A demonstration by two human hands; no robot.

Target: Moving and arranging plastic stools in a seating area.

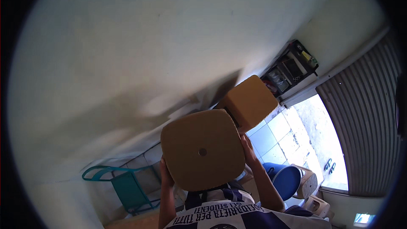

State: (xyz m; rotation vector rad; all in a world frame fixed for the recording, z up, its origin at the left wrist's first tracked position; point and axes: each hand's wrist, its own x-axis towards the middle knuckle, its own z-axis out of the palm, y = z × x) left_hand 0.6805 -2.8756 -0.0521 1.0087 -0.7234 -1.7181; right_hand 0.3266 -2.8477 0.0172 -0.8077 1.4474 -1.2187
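Note:
A brown square seat with rounded corners and a small round hole in its middle, most likely a plastic stool, is held up in front of my body. Its left edge is gripped by my left hand, with the fingers partly hidden beneath it. On the opposite edge, my right hand presses against the side, fingers curled round it. Just beyond, toward the upper right, stands a second brown stool-like piece, partly covered by the held one. The held stool's legs are out of sight.
A teal chair stands at the lower left by the pale wall. At the right are a blue round container, beige stools, white floor tiles, a dark rack, a roller shutter and sandals.

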